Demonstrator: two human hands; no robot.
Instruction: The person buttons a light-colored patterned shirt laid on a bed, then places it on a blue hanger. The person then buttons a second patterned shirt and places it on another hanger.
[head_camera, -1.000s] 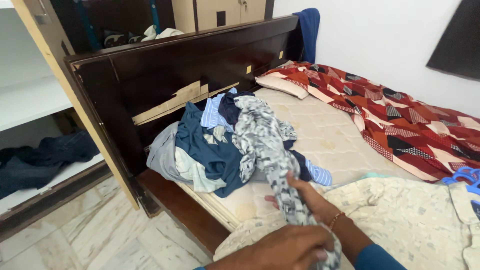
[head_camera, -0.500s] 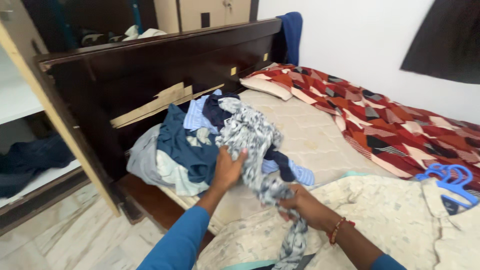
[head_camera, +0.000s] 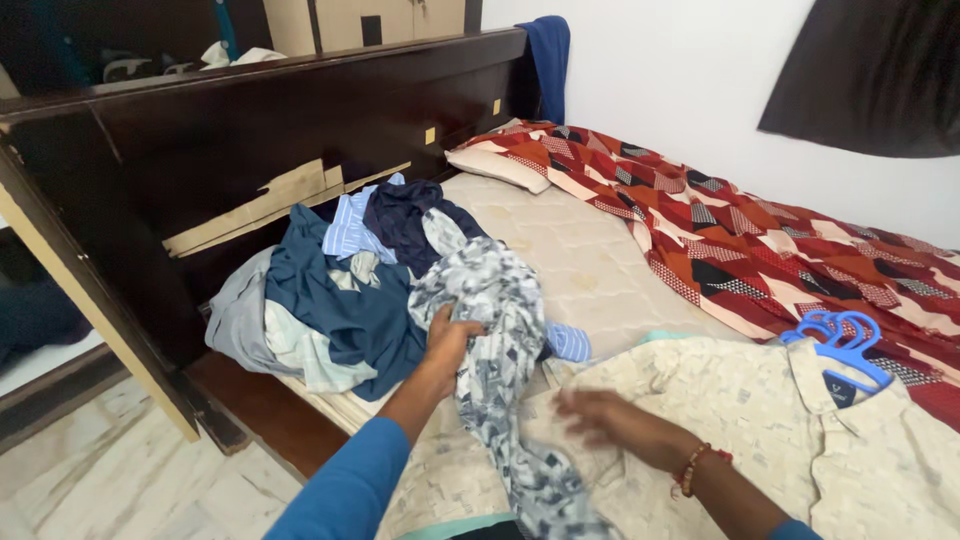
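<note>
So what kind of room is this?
It looks like a bedroom. There's a bed with a bare mattress, a pillow by the dark wooden headboard, and a pile of clothes that the left hand is sorting.

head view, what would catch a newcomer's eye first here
The heap of blue, grey and striped clothes piled on the bare mattress against the dark wooden headboard, where the left hand grips a grey-and-white patterned cloth. Then the red patterned blanket along the wall side.
</note>
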